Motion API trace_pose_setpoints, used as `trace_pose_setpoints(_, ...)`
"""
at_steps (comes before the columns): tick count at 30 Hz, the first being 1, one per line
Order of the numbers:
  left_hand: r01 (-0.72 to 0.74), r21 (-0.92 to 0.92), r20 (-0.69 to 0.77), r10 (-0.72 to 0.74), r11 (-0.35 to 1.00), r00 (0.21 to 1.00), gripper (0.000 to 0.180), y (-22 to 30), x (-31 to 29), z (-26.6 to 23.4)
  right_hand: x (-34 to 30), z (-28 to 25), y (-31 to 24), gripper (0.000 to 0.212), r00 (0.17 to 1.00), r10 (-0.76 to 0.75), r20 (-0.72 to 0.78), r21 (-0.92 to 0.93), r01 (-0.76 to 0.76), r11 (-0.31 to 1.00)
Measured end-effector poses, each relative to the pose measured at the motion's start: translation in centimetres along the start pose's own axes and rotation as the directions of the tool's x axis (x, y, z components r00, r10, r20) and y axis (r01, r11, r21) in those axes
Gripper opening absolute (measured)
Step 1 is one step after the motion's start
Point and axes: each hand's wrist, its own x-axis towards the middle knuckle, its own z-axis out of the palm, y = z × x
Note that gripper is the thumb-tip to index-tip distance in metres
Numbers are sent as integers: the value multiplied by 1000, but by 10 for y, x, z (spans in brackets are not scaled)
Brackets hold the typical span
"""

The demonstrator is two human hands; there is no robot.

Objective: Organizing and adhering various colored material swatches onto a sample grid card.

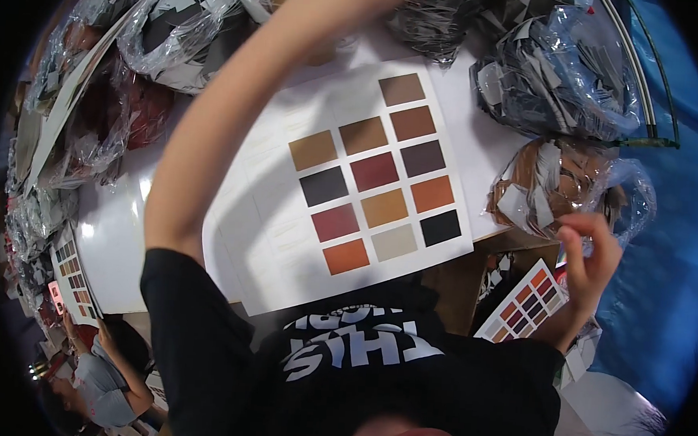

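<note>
A white sheet (270, 289) with rows of coloured swatches in brown, black, dark red, orange and beige lies in front of me. My left arm stretches over its left side toward the far edge; the left hand is beyond the picture. At the right, my right hand (592, 250) is at the near edge of a clear plastic bag (635, 186) of loose brown and pale chips (536, 184). Thumb and forefinger are pinched together against the chips. Whatever lies between them is too small to make out.
Bags of grey chips (546, 78) stand at the far right, with dark chips (434, 25) beside them. More plastic bags (177, 31) crowd the far left. A smaller swatch card (527, 305) lies under my right forearm. Another person (107, 383) holds a swatch card (76, 279) at the left.
</note>
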Motion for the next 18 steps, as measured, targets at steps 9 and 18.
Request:
trace_pose_setpoints(9, 328, 89, 327, -338, 941, 882, 20, -131, 66, 82, 148, -32, 41, 18, 954, -271, -130, -350, 212, 912)
trace_pose_setpoints(18, 204, 248, 242, -264, 947, 934, 18, -119, 69, 90, 360, -18, 126, 28, 933, -361, -17, -606, 277, 745)
